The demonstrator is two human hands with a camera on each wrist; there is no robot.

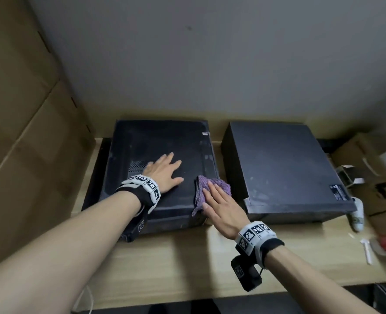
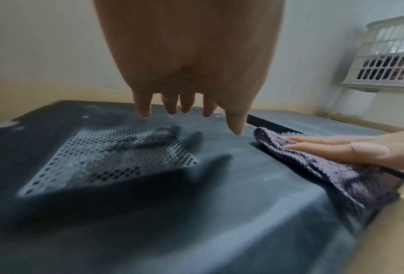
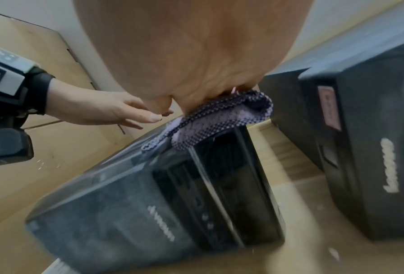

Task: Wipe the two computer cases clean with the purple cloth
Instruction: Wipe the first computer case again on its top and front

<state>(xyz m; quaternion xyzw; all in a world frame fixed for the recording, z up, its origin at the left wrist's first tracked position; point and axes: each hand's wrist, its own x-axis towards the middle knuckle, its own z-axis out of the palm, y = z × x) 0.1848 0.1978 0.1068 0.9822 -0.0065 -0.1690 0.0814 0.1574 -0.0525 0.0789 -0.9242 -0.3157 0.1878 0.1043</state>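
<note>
I have my left hand (image 1: 164, 172) flat on top of the left computer case (image 1: 155, 141), fingers (image 2: 144, 106) straight and spread, holding nothing; the perforated vent (image 2: 112, 157) sits just left of and under my fingertips. My right hand (image 1: 221, 208) lies flat on the purple cloth (image 1: 212, 185), its fingers straight and close together, pressing the cloth down at the case's near right corner. The cloth bunches just ahead of those fingertips, and one end hangs over the case's front edge beside my thumb. In the left wrist view the case top looks dusty and grey around my fingers. The right computer case (image 1: 285, 168) lies just to the right of my right hand, apart from the cloth, with a narrow strip of bench (image 1: 176, 264) between the two cases. A cardboard box (image 1: 366, 168) and a white bottle (image 1: 357, 214) sit farther right, beyond that case.
</note>
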